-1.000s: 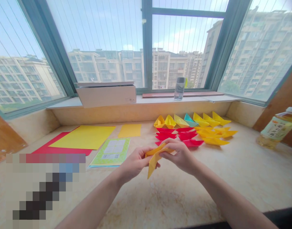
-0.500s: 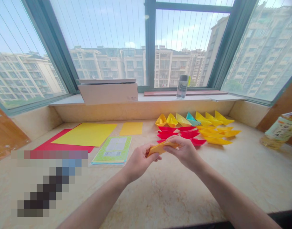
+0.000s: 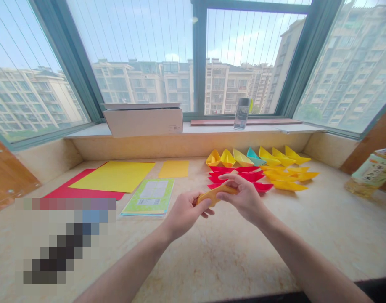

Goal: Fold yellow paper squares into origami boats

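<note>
A folded piece of orange-yellow paper (image 3: 215, 196) is held in the air between my two hands. My left hand (image 3: 190, 210) pinches its left end, thumb on top. My right hand (image 3: 240, 194) grips the right end, with the thumb against the near side and the fingers behind. Just beyond my right hand lie red paper boats (image 3: 249, 176), partly hidden by it. Yellow paper boats (image 3: 289, 185) sit to their right. Behind them is a row of more boats, including a teal paper boat (image 3: 255, 156).
At left, a yellow sheet (image 3: 114, 176) overlaps a red sheet (image 3: 76, 189). Nearby are a green paper packet (image 3: 149, 198) and a small orange-yellow sheet (image 3: 173, 168). A drink bottle (image 3: 371, 172) stands at right. The sill holds a white box (image 3: 144, 122) and a water bottle (image 3: 241, 113).
The folded paper has turned slightly in my fingers and its upper face looks narrower. My right fingers have lifted a little. Both hands still hold it.
</note>
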The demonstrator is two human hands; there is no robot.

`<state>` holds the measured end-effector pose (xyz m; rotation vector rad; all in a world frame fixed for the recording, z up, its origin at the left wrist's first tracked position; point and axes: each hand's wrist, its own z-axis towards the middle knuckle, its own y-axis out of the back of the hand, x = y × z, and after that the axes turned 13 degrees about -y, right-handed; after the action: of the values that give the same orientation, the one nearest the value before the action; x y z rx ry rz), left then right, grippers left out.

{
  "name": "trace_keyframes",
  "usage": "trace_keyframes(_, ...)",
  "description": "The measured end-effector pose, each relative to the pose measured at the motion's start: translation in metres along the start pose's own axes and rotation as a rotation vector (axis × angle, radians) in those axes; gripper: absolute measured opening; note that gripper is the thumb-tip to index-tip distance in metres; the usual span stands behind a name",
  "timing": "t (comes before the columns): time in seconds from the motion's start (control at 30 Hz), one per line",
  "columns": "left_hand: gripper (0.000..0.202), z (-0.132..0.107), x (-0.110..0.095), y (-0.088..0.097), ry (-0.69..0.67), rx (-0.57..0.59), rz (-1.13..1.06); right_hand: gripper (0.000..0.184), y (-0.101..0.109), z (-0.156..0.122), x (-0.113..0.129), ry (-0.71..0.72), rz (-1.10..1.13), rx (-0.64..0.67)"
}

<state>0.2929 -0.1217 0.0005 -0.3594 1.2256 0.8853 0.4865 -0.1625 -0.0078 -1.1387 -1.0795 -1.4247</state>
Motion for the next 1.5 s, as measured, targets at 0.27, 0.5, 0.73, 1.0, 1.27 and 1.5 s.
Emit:
trace_keyframes(0.27,0.020,-0.002,0.002,0.000,0.103,0.087,0.053,0.039,-0.003,-0.005,-0.001,0.042,-0.180,-0.003)
trace_keyframes(0.5,0.027,-0.004,-0.001,-0.001,0.065,0.071,0.091,0.030,0.001,-0.003,-0.002,0.017,-0.099,0.021)
trace_keyframes(0.73,0.036,-0.003,0.002,-0.001,0.101,0.073,0.028,0.026,0.003,-0.001,-0.001,0.010,-0.077,0.024)
trace_keyframes(1.0,0.047,-0.003,0.002,0.000,0.094,0.064,-0.001,0.025,0.004,-0.001,0.004,-0.011,-0.047,0.024)
trace_keyframes(1.27,0.038,-0.003,0.003,0.000,0.065,0.083,-0.031,0.026,0.004,-0.002,0.009,-0.078,-0.020,-0.015)
trace_keyframes(1.5,0.042,-0.003,0.003,0.000,0.050,0.093,-0.081,0.028,0.004,-0.002,0.013,-0.091,-0.041,-0.005)
